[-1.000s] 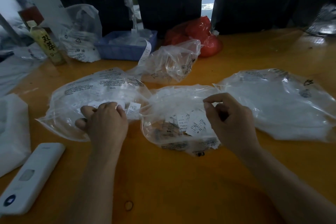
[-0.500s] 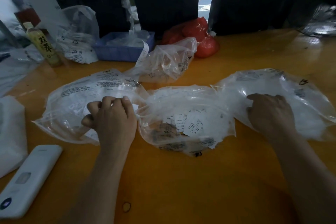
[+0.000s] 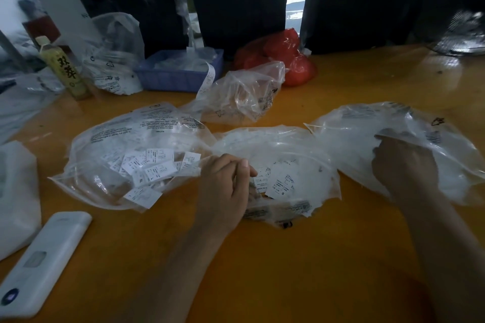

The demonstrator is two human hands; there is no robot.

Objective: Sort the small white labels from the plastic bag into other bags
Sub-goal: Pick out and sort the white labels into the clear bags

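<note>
Centrally, the middle bag (image 3: pixel 283 155) lies flat, long axis left-right.

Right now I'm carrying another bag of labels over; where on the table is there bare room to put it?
Bare tabletop lies along the near edge, between the white remote and the right forearm. Another free patch is at the back right, beyond the right-hand bag and beside the red bag. The middle row of three clear bags and the back left round the blue tray and bottle are crowded.

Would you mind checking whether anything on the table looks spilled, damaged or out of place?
A strip of white labels trails over the blue tray's front edge toward the table; nothing looks spilled or damaged.
</note>
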